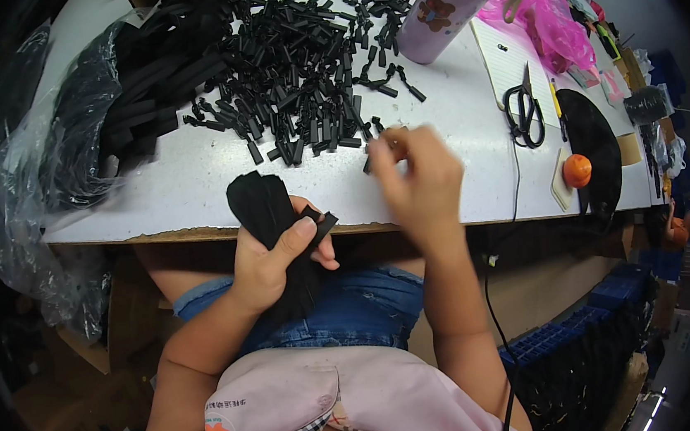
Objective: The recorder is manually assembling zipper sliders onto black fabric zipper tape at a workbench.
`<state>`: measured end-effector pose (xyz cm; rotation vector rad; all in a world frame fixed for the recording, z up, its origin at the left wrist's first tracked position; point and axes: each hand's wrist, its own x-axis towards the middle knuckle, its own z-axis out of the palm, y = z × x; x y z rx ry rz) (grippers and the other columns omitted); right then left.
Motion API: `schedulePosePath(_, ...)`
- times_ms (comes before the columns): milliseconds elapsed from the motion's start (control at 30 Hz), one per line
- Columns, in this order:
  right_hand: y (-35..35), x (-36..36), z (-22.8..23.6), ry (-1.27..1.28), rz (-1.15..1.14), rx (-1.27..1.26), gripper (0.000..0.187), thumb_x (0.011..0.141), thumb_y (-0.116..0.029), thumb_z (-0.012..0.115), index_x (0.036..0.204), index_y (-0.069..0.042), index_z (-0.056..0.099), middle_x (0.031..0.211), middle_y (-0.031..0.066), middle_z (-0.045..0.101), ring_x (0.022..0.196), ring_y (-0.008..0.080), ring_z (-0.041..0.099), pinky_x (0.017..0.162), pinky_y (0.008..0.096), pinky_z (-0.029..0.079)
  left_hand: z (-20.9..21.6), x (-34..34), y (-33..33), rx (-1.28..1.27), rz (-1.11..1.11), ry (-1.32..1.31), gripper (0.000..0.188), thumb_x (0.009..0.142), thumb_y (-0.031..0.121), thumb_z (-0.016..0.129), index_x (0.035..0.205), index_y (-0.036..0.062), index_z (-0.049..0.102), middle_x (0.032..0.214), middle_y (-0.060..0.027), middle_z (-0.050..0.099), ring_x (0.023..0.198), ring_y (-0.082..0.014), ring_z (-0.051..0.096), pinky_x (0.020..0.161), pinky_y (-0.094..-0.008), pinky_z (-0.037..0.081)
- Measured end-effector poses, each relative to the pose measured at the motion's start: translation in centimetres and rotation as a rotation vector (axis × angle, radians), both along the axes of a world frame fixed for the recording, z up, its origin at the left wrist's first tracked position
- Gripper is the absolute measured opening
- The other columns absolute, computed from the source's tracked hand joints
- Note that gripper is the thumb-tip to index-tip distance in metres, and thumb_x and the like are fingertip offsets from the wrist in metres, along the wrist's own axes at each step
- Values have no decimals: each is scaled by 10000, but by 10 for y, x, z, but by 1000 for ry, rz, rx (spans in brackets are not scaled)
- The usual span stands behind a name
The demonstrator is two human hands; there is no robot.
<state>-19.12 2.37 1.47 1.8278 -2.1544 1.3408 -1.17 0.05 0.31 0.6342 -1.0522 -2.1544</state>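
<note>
My left hand (270, 260) is closed round a thick bundle of black fabric strips (259, 200). Its folded tops fan out above my thumb, and the lower part hangs over my lap. One short strip end (325, 224) sticks out sideways between thumb and fingers. Slightly blurred, my right hand (423, 179) is over the table at the near edge of a heap of small black tab pieces with looped ends (298, 70). Its thumb and fingertips are pinched together on one small black tab piece (367, 164), partly hidden by the fingers.
Clear plastic wrap (65, 151) holding more black strips (136, 111) lies at the left. Beyond my right hand stands a lilac tumbler (450, 10). Farther right are black scissors (524, 111) on a notebook (504, 59), a pink plastic bag (547, 26) and an orange round fruit (577, 171).
</note>
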Motion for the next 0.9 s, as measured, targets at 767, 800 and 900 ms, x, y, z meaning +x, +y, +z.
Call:
schedulePosePath(767, -25, -43, 18, -177, 156, 503, 110, 640, -72, 529, 666, 33, 539, 578, 149, 552, 521, 248, 544, 535, 313, 432, -7, 0, 0, -284, 156, -236, 163, 812, 147, 558, 898, 14, 520, 746, 16, 503, 684, -48, 447, 619, -191, 382)
schedulePosePath(800, -26, -43, 17, -153, 196, 533, 111, 641, -70, 528, 684, 30, 546, 584, 150, 553, 529, 248, 547, 538, 314, 432, -9, -4, 3, -240, 164, -224, 166, 808, 145, 564, 903, 16, 521, 753, 14, 508, 692, -49, 452, 624, -193, 386)
schedulePosePath(900, -22, -35, 24, 61, 156, 539, 115, 641, -62, 524, 707, 25, 559, 593, 153, 555, 545, 247, 552, 544, 314, 434, -15, -5, 4, -252, 183, -239, 191, 797, 153, 579, 921, 18, 521, 775, 3, 527, 702, -58, 468, 631, -200, 395)
